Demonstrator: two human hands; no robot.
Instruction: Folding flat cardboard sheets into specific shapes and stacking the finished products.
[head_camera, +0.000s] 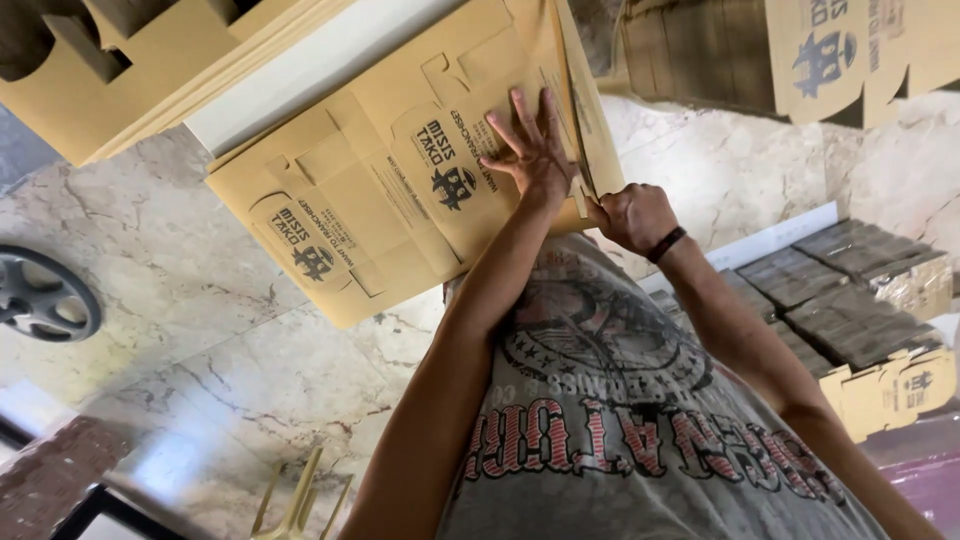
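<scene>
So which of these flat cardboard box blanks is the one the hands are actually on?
The printed flat box blank in the middle: the left hand lies spread on its face and the right hand grips its edge. The stack at upper left is untouched.

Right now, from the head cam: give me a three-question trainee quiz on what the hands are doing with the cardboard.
1. True or false: the left hand lies flat, fingers spread, on the flat die-cut cardboard box blank.
2. What does the right hand grip?
A. the blank's edge
B. a knife
C. a tape roll
3. What does the floor look like?

Key: 1 true. 2 A. 3 Veined marble tiles.
</scene>
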